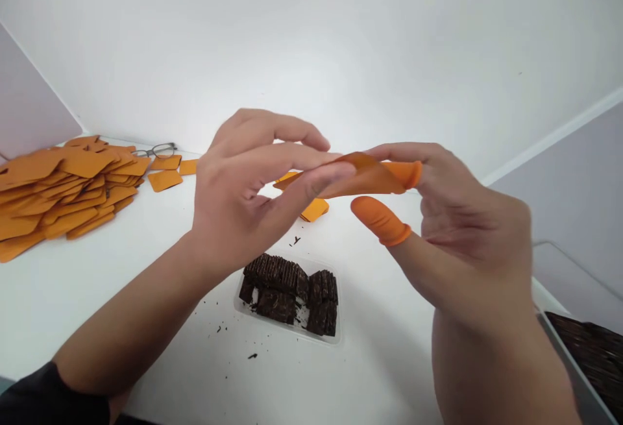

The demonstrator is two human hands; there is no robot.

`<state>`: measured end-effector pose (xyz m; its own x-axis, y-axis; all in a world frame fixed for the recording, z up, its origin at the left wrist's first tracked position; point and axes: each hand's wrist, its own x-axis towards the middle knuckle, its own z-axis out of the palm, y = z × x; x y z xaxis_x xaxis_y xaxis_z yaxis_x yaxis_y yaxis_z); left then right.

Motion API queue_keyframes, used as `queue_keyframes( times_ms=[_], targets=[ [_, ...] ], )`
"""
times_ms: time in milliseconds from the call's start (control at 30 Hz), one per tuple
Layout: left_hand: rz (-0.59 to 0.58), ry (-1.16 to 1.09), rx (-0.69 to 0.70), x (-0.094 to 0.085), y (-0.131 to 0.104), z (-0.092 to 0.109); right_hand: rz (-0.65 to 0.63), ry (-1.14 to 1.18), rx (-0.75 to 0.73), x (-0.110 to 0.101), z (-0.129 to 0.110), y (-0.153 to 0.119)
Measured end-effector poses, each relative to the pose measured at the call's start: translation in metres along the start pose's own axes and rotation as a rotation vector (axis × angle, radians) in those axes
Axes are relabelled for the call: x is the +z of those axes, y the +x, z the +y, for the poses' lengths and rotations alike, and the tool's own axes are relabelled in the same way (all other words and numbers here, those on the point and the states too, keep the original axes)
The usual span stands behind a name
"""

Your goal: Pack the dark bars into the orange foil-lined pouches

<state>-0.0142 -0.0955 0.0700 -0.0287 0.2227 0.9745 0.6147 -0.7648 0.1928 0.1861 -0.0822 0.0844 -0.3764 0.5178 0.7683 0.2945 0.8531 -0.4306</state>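
Observation:
My left hand (263, 185) pinches the edge of a thin orange packet (367, 178) between thumb and fingers, above the white table. At the packet's right end is my right hand (438, 217), with orange finger covers on its thumb and a finger; the thumb is apart from the packet and the covered finger lies against its far side. Below the hands, a clear plastic tray (335, 337) holds rows of thin dark brown pieces (277, 276). More orange packets (315, 209) lie behind, partly hidden by my left hand.
A large heap of orange packets (73, 185) fills the left of the table, with a few loose ones beside it. Glasses (164, 150) lie behind them. Dark crumbs (252, 355) dot the table. Dark strips (588, 353) fill a container at the lower right.

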Motion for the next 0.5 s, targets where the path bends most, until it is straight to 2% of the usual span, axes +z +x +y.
queue_keyframes(
  times_ms=[100,233,300,400,500],
  targets=[
    [-0.071,-0.002,0.007,-0.002,0.003,-0.002,0.079,-0.002,0.005,0.002,-0.001,-0.001],
    [-0.334,-0.041,0.029,-0.012,0.005,0.007,0.269,-0.061,-0.068,-0.001,-0.011,0.001],
    [-0.441,-0.055,0.049,-0.017,0.005,0.012,0.318,-0.060,-0.086,-0.002,-0.019,0.000],
    [-0.563,-0.076,0.035,-0.022,0.003,0.019,0.330,-0.030,-0.033,0.002,-0.033,-0.005],
    [-0.544,-0.169,0.063,-0.022,0.001,0.026,0.275,-0.019,-0.004,0.009,-0.045,-0.011]
  ],
)
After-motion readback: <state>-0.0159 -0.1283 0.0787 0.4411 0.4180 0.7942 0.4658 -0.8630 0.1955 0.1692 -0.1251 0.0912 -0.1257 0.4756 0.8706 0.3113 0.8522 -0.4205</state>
